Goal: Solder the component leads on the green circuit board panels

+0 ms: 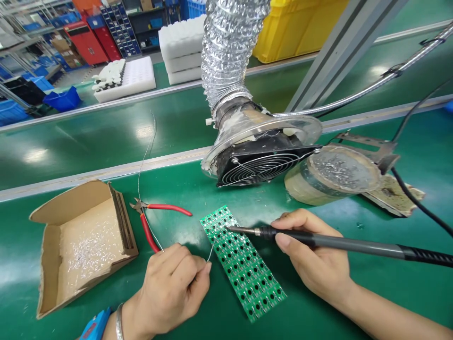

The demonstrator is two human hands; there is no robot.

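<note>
The board (262, 279) lies flat on the bench (217, 328), between the two hands, its long side slanting away to the left. It looks thin, light and stiff, likely to skate on the smooth green top and to suffer if bent; the long bare edges seem the best hold, clear of the rows of pads and holes. The left hand (175, 285) is curled nearly closed, back upward, pinching thin wire (211, 251) between thumb and forefinger, with a short end poking toward the board's left edge. That wire looks soft and easily kinked. The right hand (314, 257) comes in from the right, fingers wrapped loosely in a pen grip around the iron (339, 242), which should be light but tugged by its cord; only the dark grip suits fingers. Its tip is over the board's far half, though whether it touches is hard to tell. Beyond the left hand, the wire trails across the pliers (170, 208), right of the box (76, 203). Farther off hangs the fan (264, 170), with the pot (300, 186) to its right.
</note>
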